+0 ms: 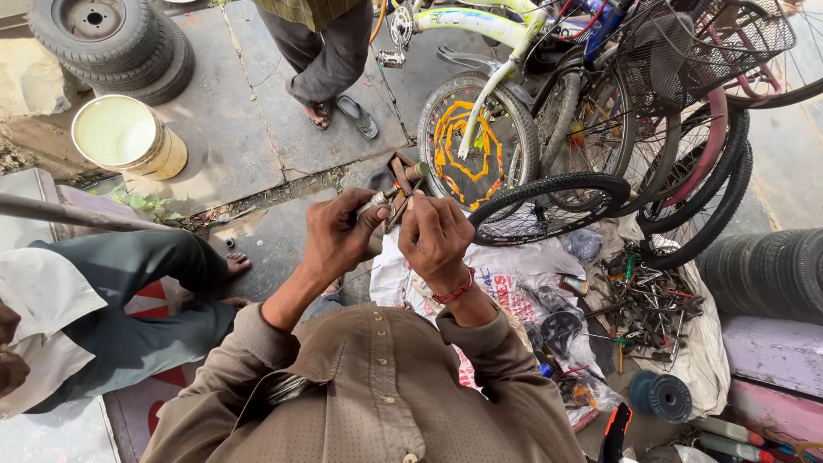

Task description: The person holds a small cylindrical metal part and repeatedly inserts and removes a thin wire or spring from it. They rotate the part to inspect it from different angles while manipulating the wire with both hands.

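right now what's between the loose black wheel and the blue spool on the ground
In the head view, between the loose black wheel and the blue spool lies a heap of metal hand tools on a white cloth.

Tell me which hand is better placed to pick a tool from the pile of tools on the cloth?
Probably the right hand. The pile of tools lies on the person's right side, nearer to that hand. The left hand is farther away and grips the small metal part that both hands work on.
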`<move>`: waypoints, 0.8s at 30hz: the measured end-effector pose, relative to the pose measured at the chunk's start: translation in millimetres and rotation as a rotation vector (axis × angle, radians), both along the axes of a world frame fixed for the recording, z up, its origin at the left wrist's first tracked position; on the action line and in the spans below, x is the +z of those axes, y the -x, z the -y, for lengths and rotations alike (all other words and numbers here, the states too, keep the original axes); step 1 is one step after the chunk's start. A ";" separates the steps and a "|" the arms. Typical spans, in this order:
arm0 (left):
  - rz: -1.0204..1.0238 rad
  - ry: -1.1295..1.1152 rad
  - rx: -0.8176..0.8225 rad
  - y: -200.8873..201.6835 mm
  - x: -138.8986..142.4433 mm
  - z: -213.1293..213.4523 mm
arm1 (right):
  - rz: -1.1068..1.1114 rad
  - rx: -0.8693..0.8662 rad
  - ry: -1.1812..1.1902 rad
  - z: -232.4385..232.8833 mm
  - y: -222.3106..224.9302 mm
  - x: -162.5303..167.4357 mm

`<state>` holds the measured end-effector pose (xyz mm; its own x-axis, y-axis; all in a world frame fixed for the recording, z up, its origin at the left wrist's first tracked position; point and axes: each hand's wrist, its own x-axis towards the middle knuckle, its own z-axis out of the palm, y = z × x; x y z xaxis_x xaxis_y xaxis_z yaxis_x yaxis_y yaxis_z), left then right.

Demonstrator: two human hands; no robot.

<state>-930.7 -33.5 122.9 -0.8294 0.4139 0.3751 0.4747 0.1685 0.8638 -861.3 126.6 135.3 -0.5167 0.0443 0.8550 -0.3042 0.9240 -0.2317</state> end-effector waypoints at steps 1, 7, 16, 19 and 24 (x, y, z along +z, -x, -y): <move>-0.003 0.000 0.009 -1.0 -1.4 -0.5 | 0.011 0.006 -0.005 -0.1 1.6 -0.5; -0.122 -0.134 0.015 2.4 5.9 -1.9 | 0.045 0.014 -0.005 -1.5 2.9 12.0; -0.428 0.033 0.045 1.9 4.8 1.2 | 0.247 -0.045 0.024 0.2 0.6 2.2; -0.482 0.010 0.060 5.6 5.0 -0.1 | 0.144 -0.080 0.084 -3.4 -4.7 1.6; -0.483 0.111 0.067 8.9 3.0 -1.0 | 0.281 -0.005 0.078 3.2 -1.0 -2.2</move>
